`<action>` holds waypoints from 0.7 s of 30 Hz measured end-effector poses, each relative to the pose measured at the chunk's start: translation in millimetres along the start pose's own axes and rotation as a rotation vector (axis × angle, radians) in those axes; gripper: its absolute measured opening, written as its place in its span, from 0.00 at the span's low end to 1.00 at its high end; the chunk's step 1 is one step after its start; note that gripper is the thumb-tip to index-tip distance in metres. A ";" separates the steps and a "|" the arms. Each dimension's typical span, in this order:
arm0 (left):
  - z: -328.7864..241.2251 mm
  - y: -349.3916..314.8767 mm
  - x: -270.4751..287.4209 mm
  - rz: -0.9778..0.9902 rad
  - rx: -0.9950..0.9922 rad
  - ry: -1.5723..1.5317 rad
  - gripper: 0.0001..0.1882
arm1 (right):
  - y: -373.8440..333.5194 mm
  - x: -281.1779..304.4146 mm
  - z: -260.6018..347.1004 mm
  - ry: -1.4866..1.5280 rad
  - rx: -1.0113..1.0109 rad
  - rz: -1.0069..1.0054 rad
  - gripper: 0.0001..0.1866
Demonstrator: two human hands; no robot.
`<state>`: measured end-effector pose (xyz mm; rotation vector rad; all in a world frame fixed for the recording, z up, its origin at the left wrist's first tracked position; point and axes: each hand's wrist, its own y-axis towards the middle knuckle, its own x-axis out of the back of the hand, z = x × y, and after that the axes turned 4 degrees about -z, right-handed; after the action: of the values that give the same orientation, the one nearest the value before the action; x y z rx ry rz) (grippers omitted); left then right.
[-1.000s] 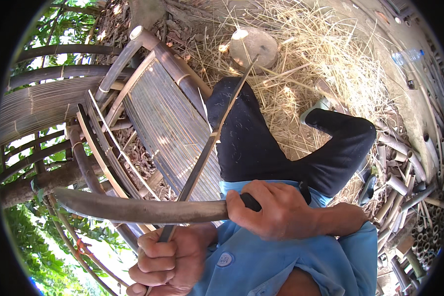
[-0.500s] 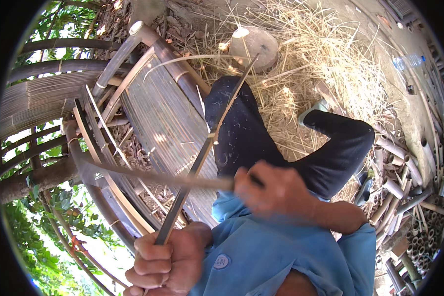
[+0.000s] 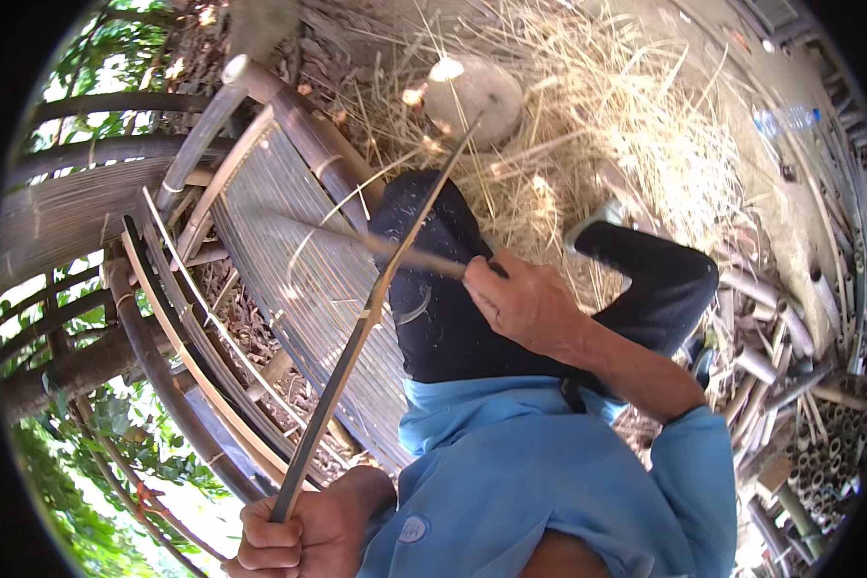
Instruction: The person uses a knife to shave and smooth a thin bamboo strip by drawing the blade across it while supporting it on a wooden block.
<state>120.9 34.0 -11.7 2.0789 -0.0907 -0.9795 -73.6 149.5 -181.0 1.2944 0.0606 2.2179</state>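
Observation:
My left hand (image 3: 303,528) is closed around the lower end of a long bamboo strip (image 3: 335,378), dark on one face and pale along the edge. The strip slants up and away across my thigh, its far tip near a wooden stump. In my right hand (image 3: 528,301) is a long-handled knife (image 3: 429,260), its front part smeared by motion. The knife crosses the strip above my thigh and points left; I cannot tell whether its edge touches. A thin pale curl of shaved bamboo (image 3: 303,249) hangs by the crossing.
Left of my legs stands a slatted bamboo bench (image 3: 289,207), with more split strips (image 3: 207,356) leaning beside it. The round stump (image 3: 501,106) sits among straw shavings (image 3: 636,125) ahead. Cut bamboo pieces (image 3: 756,289) lie at the right, and a plastic bottle (image 3: 788,120) farther off.
My right hand has moved away from my body along the strip, carrying the knife forward. My left hand, still gripping the strip, appears slightly lower and farther left as the whole view shifts.

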 end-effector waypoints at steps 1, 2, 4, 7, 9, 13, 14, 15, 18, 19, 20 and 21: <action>-0.7 3.0 5.9 0.050 0.025 -0.028 0.20 | -1.5 2.2 6.7 0.017 0.034 0.041 0.07; 0.0 2.1 6.3 0.028 0.001 -0.060 0.20 | -4.3 -6.5 -5.8 -0.030 0.027 0.026 0.07; 3.2 4.2 -0.4 0.002 0.014 -0.084 0.20 | -5.3 -37.3 -60.1 -0.015 -0.010 0.002 0.07; 1.2 13.0 9.4 -0.083 -0.028 0.014 0.19 | 15.1 -60.3 -96.7 0.016 0.001 -0.030 0.08; 7.5 27.8 25.4 0.158 0.080 -0.080 0.20 | 17.9 -77.0 -108.0 0.020 0.031 -0.031 0.08; 7.6 17.9 11.8 -0.244 -0.037 0.271 0.20 | 3.2 -99.1 -169.8 0.008 -0.118 0.023 0.07; 7.4 18.0 10.7 -0.232 -0.040 0.233 0.22 | 0.1 -98.7 -191.2 -0.029 -0.246 0.091 0.07; 7.7 18.6 6.8 -0.234 -0.046 0.222 0.22 | -1.9 -98.9 -216.0 -0.086 -0.333 0.104 0.08; 14.3 8.7 0.8 -0.217 0.002 0.039 0.23 | -17.6 -89.3 -274.1 -0.183 -0.476 0.169 0.15; 17.3 9.2 -4.9 -0.206 -0.017 0.043 0.23 | -8.2 -83.9 -285.9 -0.200 -0.510 0.214 0.20; 12.4 9.3 -2.2 -0.179 -0.044 0.111 0.23 | 7.6 -90.5 -253.5 -0.178 -0.476 0.234 0.22; 5.0 12.5 0.8 -0.151 -0.033 0.174 0.23 | -1.4 -90.6 -230.5 -0.153 -0.486 0.268 0.22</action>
<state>121.3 22.2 -5.3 2.1554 0.1734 -0.8772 -226.7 160.6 -375.3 1.2381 -0.7027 2.1474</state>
